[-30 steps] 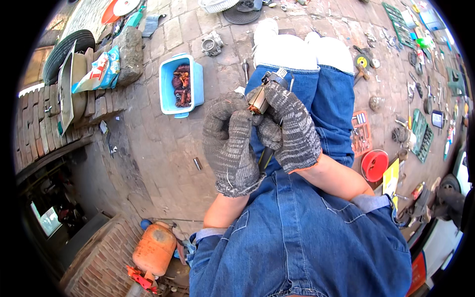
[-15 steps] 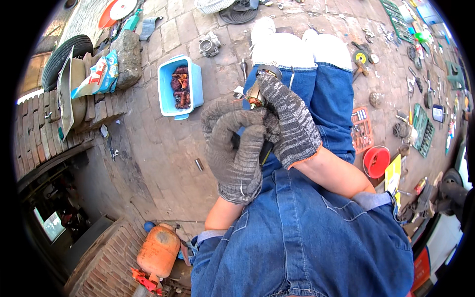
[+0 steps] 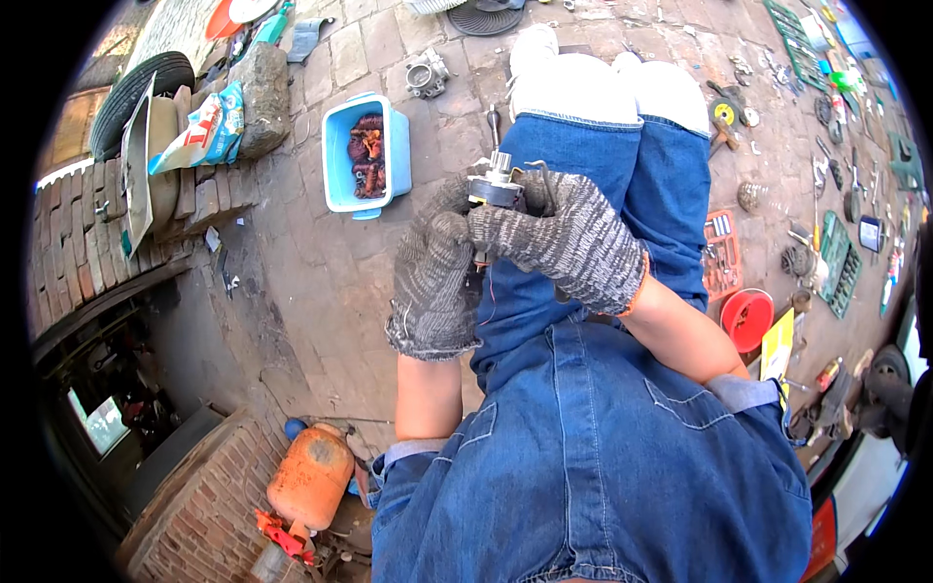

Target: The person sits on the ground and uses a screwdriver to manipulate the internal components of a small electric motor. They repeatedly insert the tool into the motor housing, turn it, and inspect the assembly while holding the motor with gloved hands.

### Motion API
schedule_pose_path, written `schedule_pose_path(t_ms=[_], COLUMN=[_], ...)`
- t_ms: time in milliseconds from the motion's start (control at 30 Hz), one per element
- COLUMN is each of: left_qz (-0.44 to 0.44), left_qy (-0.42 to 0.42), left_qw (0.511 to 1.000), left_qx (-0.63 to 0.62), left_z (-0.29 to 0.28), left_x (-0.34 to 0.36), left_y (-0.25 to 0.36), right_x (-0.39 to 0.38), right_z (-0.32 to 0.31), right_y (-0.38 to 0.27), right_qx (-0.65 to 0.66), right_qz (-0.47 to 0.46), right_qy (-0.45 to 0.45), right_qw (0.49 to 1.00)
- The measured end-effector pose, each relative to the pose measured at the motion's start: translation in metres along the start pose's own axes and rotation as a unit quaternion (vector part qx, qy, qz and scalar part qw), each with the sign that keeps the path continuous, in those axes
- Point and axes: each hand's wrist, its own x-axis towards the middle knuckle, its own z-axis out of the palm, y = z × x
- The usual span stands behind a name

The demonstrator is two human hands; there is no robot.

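Both my hands wear grey knit work gloves and meet above my lap. Between them is a small motor armature with a toothed metal gear (image 3: 500,167) at its upper end and a dark round collar below. My right hand (image 3: 573,228) wraps its fingers across the armature from the right. From the left, my left hand (image 3: 435,267) closes on its lower side; the fingertips partly hide behind the other glove. A thin reddish wire (image 3: 491,296) hangs below. Most of the armature's body is covered by the gloves.
A light-blue basin (image 3: 337,199) of copper windings stands left of my knees, near a metal throttle body (image 3: 428,74) and a screwdriver (image 3: 494,121). On the right lie a red bucket (image 3: 746,321), an orange tool case (image 3: 721,255) and a hammer (image 3: 722,138). An orange gas cylinder (image 3: 311,476) stands lower left.
The armature has been turned: copper windings showed between the gloves before, and now its geared end points up and away. My right hand has come down and lies across it.
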Motion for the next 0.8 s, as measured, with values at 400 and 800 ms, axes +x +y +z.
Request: schedule_pose_path(t_ms=[400, 800], left_qz=[0.065, 0.058], left_qy=[-0.066, -0.056], left_qw=[0.994, 0.987], left_qx=[-0.05, -0.139], left_z=[0.002, -0.01], left_x=[-0.001, 0.008], left_y=[-0.002, -0.004], right_x=[-0.004, -0.01], right_z=[-0.003, -0.006], right_y=[-0.005, 0.012], right_qx=[0.14, 0.059], right_qz=[0.054, 0.074], right_qy=[-0.007, -0.092], right_qw=[0.989, 0.991])
